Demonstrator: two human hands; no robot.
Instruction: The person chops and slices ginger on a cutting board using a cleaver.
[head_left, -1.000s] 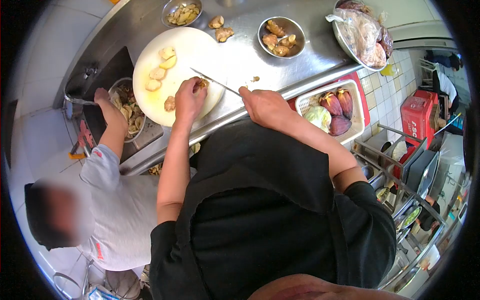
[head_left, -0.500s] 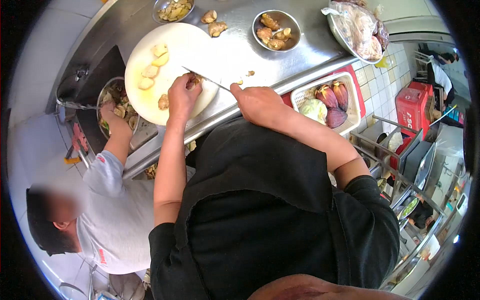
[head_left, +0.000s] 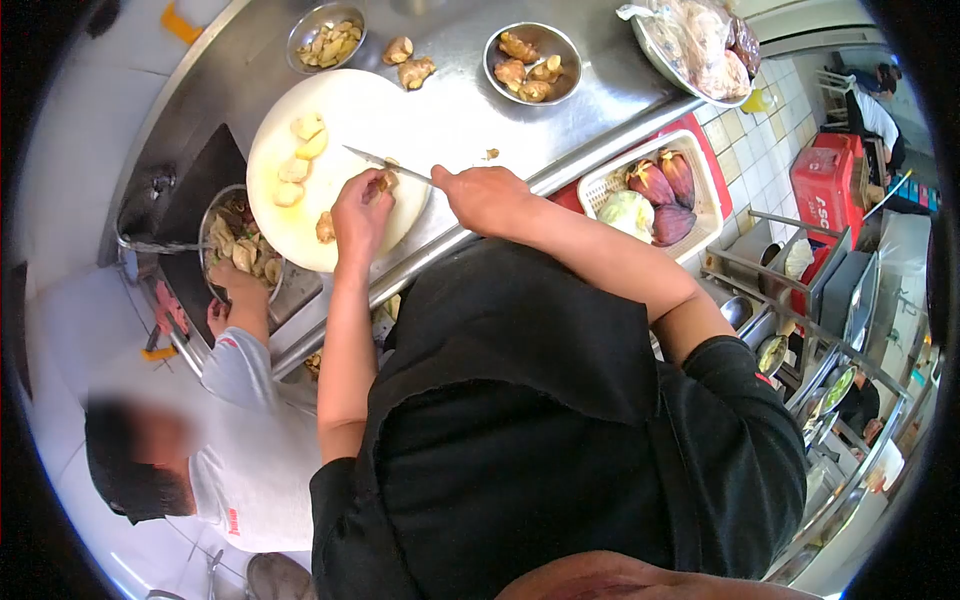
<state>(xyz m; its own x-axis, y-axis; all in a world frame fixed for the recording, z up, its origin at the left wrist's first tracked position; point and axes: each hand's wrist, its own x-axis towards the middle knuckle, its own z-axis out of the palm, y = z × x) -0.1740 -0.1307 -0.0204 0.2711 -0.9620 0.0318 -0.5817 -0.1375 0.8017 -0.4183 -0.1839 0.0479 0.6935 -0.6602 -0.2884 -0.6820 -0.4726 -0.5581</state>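
Note:
My left hand (head_left: 360, 220) pinches a small piece of ginger (head_left: 387, 181) over the right part of a round white cutting board (head_left: 350, 105). My right hand (head_left: 487, 203) grips a knife (head_left: 377, 159) by its handle. The blade points left across the board, just beyond the ginger in my fingers. Several pale peeled ginger pieces (head_left: 291, 170) lie in a row on the board's left side. An unpeeled-looking ginger piece (head_left: 326, 228) rests beside my left wrist. Two brown ginger knobs (head_left: 416, 72) sit behind the board.
A metal bowl of ginger (head_left: 546, 84), a bowl of yellowish pieces (head_left: 330, 42) and a basin with plastic bags (head_left: 700, 60) stand on the steel counter. A white basket (head_left: 705, 228) holds purple banana blossoms. A co-worker's hand (head_left: 245, 287) is in a bowl at the sink.
The view has shifted slightly. My right hand and the knife have come left, closer to my left hand. The co-worker's hand has moved lower in the bowl, and a second hand shows beside it.

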